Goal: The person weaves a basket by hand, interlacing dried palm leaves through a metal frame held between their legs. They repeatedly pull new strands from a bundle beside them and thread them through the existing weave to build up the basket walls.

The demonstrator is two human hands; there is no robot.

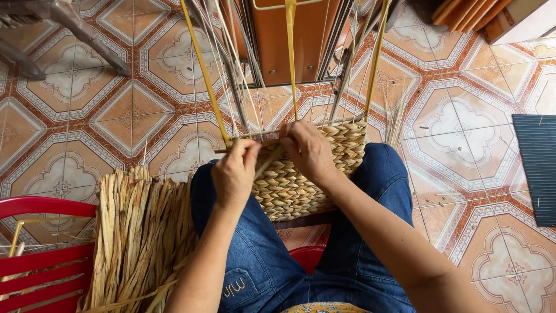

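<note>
Far left of the woven panel [301, 179]: red plastic chair [40, 255], then a bundle of dried straw [139, 237] leaning beside the knee. Left hand [234, 174] at the panel's top left edge, fingers pinched on a straw strand [267, 162]. Right hand [310, 152] on the panel's upper rim, fingers curled, gripping the weave. Yellow frame rods [205, 75] rising above the panel. Dark ribbed mat [538, 168] far right.

Pale tan braided weave of the basket panel [301, 179], its upright ribs yellow [204, 75]; straw-coloured dried fibre bundle [139, 232]; blue denim trousers [260, 266]; red chair [40, 255]; floor tiles [463, 150] orange and cream, patterned in octagons; dark grey ribbed mat [538, 168].
</note>
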